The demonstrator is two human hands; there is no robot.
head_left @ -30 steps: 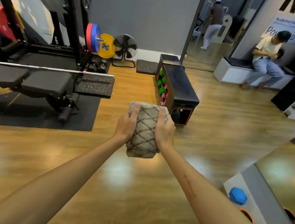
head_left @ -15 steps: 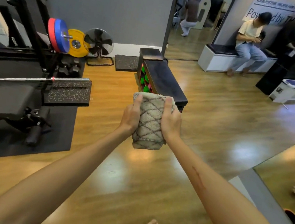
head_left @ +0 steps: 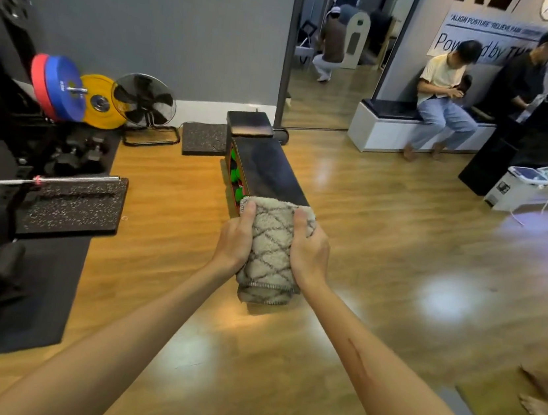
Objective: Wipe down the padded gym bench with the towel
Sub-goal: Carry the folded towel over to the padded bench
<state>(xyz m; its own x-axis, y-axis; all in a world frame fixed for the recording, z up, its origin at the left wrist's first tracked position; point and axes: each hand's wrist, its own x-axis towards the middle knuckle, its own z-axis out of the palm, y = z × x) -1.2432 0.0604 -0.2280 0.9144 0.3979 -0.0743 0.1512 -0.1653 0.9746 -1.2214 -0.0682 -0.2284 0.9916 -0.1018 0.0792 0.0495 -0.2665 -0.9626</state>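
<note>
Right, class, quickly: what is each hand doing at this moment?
Left hand: fingers curled round the folded towel, gripping its left side.
Right hand: gripping the same towel's right side.

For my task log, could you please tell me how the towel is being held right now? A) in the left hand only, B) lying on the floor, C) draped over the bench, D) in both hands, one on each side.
D: the left hand and right hand each grip a side of the folded towel, held up above the wooden floor.
</note>
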